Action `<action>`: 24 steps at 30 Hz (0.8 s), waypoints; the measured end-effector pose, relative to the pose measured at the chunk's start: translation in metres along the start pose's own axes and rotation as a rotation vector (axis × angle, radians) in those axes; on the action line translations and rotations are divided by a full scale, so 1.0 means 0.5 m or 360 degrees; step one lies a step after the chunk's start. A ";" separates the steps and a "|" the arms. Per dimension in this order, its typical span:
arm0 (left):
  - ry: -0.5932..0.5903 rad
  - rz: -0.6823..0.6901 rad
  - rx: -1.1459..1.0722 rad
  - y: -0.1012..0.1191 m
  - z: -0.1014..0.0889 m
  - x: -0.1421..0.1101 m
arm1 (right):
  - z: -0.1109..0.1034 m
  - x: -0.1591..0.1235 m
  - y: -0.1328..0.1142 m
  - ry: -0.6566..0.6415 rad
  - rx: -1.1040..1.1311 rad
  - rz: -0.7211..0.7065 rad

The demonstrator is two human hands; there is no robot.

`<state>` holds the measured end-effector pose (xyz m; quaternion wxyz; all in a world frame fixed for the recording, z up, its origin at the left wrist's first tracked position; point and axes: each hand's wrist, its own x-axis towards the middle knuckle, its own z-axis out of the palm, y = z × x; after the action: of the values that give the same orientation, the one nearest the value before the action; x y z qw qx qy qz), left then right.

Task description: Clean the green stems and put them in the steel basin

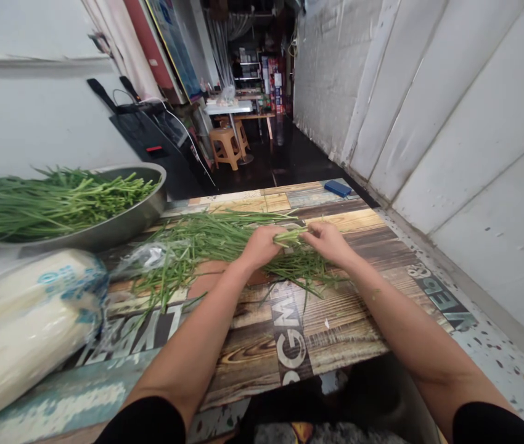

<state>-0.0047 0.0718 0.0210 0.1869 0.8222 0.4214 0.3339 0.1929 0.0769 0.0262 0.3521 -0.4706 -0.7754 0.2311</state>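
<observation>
My left hand (261, 246) is closed round a small bunch of chives (290, 236), their pale stalk ends pointing right. At those ends, the fingers of my right hand (329, 244) are pinched together; they touch the stalks. Beneath and beside both hands, a loose pile of chives (216, 236) spreads over the wood-patterned table (248, 351). Shorter, scattered bits lie at the pile's near edge, partly over a brown flat patch (206, 277). To the left, more chives (72, 200) fill a wide metal bowl (127, 222), their cut ends facing right.
A plastic-wrapped white bundle (31, 320) lies at the near left, with crumpled clear plastic (151, 254) beside it. A small blue box-like object (338, 188) rests at the table's far right corner. Beyond stand orange stools (225, 147) and a white table (232, 108). A pale wall runs along the right.
</observation>
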 end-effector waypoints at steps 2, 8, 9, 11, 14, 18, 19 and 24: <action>-0.0017 0.0002 0.0013 -0.002 0.000 0.000 | 0.001 0.000 0.000 0.0010 0.0022 0.0002; -0.0032 -0.0108 -0.0093 -0.010 -0.001 0.000 | 0.009 -0.002 0.002 -0.0072 0.0299 0.0008; -0.0019 -0.0150 -0.0128 -0.010 -0.002 0.000 | 0.011 -0.003 0.002 -0.0086 0.0330 0.0031; 0.0001 -0.0223 -0.0188 -0.007 -0.005 0.000 | 0.013 -0.004 0.001 -0.0109 0.0334 0.0063; -0.0015 -0.0296 -0.0207 -0.002 -0.010 0.000 | 0.010 -0.004 0.001 -0.0106 0.0262 0.0021; 0.0005 -0.0413 -0.0182 0.000 -0.010 -0.002 | -0.001 0.006 0.018 0.0026 0.0080 0.0045; 0.0019 -0.0444 -0.0178 0.000 -0.009 -0.002 | -0.004 0.008 0.025 0.0048 0.0003 0.0085; 0.0063 -0.0495 -0.0172 -0.003 -0.003 -0.004 | -0.006 0.009 0.047 0.0209 -0.0556 0.0171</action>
<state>-0.0075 0.0710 0.0205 0.2720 0.7292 0.5285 0.3392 0.2072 0.0914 0.0134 0.3022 -0.5794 -0.7527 0.0804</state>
